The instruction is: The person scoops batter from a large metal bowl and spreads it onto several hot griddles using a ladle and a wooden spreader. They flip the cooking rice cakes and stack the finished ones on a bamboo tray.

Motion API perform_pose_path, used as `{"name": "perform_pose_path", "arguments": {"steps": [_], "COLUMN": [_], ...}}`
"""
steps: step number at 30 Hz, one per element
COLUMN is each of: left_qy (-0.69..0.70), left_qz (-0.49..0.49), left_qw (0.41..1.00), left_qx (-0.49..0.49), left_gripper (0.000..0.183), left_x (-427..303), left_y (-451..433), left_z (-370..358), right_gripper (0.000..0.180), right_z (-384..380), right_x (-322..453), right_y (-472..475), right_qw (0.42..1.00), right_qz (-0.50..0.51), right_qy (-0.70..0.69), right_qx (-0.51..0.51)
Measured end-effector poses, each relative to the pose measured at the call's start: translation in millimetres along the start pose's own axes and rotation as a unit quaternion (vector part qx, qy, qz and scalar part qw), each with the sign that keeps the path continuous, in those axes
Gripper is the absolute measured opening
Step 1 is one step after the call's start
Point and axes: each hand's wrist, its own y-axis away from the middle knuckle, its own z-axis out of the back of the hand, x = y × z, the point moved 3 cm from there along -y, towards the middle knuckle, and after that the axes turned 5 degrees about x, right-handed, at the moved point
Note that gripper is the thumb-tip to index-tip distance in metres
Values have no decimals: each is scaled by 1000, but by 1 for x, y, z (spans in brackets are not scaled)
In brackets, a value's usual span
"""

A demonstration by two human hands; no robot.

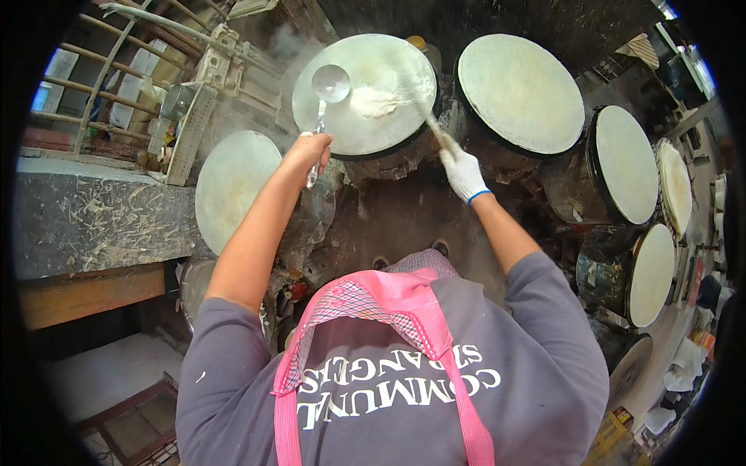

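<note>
My bare left hand [312, 154] grips a metal ladle [330, 83] by its handle. The ladle's round bowl hangs over a large pale round griddle [364, 52]. Beside the bowl, a white patch of what looks like batter [373, 103] lies on the griddle's middle. My right hand [463, 175], in a white knit glove with a blue cuff, is closed around the handle of a tool [434, 125]. That tool reaches over the griddle's right side; its far end is too blurred to name. Steam hangs over the griddle's left side.
More round griddles curve around me: one [236, 186] at left, another [518, 87] at right, and several further down the right side, including a dark one [632, 364]. A batter-spattered ledge [105, 221] and a barred window [111, 76] are at left.
</note>
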Motion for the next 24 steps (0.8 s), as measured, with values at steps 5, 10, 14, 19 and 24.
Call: {"name": "perform_pose_path", "arguments": {"steps": [5, 10, 14, 19, 24], "left_qy": [13, 430, 584, 510, 463], "left_qz": [47, 71, -86, -124, -125], "left_qw": [997, 900, 786, 835, 869], "left_qx": [-64, -12, 184, 168, 119], "left_gripper": [34, 32, 32, 28, 28], "left_x": [15, -7, -26, -27, -31], "left_y": [18, 34, 91, 112, 141], "left_z": [-54, -86, -50, -63, -61], "right_gripper": [45, 46, 46, 44, 46], "right_z": [-61, -79, -21, 0, -11], "right_x": [15, 29, 14, 13, 2], "right_y": [45, 20, -30, -46, -12], "right_qw": [990, 965, 973, 999, 922], "right_qz": [-84, -98, -80, 10, 127], "right_qy": [-104, -174, -195, 27, 217], "right_qx": [36, 167, 93, 24, 294]}}
